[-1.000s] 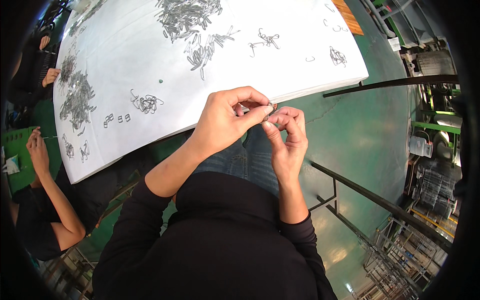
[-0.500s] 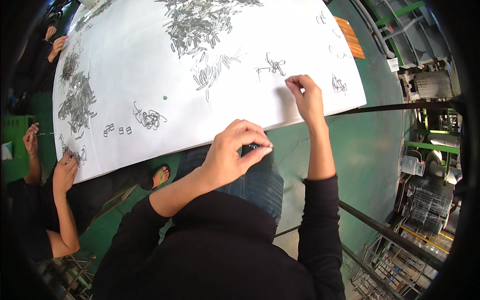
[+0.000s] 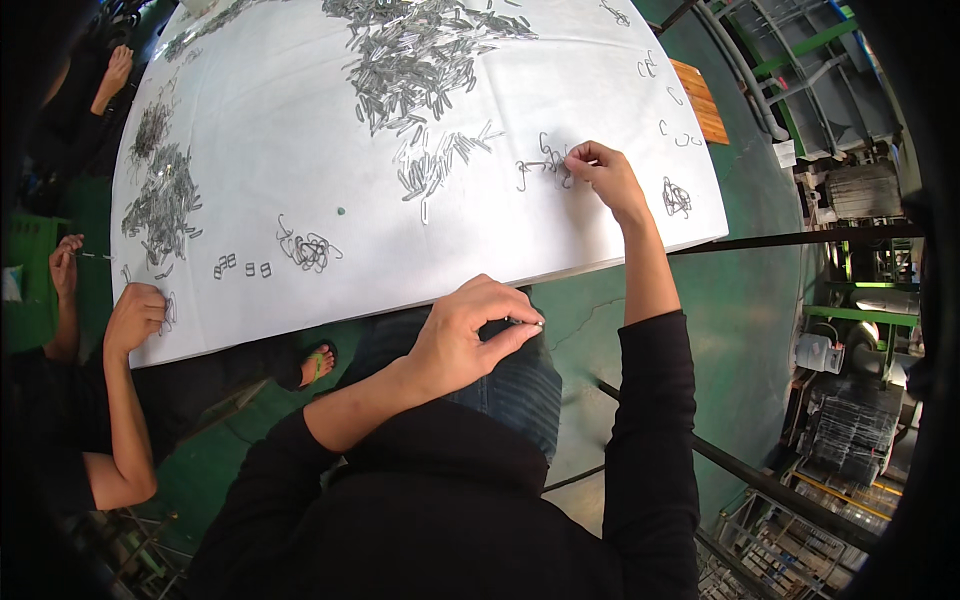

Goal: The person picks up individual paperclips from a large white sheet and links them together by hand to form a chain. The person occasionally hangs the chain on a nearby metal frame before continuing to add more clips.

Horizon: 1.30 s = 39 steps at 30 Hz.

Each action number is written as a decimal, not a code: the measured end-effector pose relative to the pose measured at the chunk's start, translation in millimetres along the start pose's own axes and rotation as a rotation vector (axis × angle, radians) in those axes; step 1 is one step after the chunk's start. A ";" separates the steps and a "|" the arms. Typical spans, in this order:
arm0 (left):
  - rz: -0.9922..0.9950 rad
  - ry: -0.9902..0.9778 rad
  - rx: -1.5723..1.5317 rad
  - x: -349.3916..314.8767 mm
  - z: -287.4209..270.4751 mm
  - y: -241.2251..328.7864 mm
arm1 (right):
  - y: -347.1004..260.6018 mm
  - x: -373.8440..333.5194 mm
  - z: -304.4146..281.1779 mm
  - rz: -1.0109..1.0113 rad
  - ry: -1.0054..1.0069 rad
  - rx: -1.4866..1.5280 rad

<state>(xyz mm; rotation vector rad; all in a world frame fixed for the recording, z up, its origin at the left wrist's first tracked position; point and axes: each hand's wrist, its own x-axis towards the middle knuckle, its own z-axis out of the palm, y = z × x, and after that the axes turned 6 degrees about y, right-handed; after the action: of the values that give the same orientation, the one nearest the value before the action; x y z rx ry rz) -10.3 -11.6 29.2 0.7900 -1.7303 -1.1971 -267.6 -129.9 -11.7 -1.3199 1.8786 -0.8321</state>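
Observation:
My left hand [image 3: 470, 328] is held in front of the table's near edge, thumb and fingertips pinched on a small silvery metal piece [image 3: 540, 323]; its shape is mostly hidden. Over the white tabletop, my right hand [image 3: 608, 178] has its thumb and index finger pressed together at the right side of a small cluster of dark wire hooks [image 3: 545, 165]. Whether a hook is between those fingertips cannot be made out. To the right of that hand is a tangled heap of wire hooks [image 3: 676, 198].
A large heap of narrow metal links [image 3: 410, 70] covers the far middle of the white table [image 3: 460, 245]. Single hooks [image 3: 663, 128] lie along the right edge. On the left are a hook pile [image 3: 310, 252], small paired links [image 3: 252, 269] and a co-worker's hand [image 3: 135, 318].
My right hand has moved slightly left, and its fingertips now meet the small hook cluster. My left hand keeps its pinch almost in place. The view has shifted slightly.

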 end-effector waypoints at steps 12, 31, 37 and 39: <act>0.002 0.071 0.023 -3.3 3.2 -2.8 | -25.9 -109.3 1.3 0.183 -0.042 0.724; 0.130 0.159 0.042 -10.0 13.2 4.7 | -57.9 -223.8 49.8 -0.125 0.368 0.775; 0.121 0.324 0.478 10.0 -28.8 -43.5 | -59.6 -229.0 57.3 -0.248 0.467 0.718; -0.001 0.362 0.764 21.7 -48.0 -66.7 | -59.1 -229.7 57.7 -0.240 0.466 0.711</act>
<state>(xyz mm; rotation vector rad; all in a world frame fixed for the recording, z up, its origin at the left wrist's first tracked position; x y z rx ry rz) 25.6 -71.6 -19.3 1.3517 -1.8607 -0.3166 -132.5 65.9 43.0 -0.9440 1.5031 -1.8522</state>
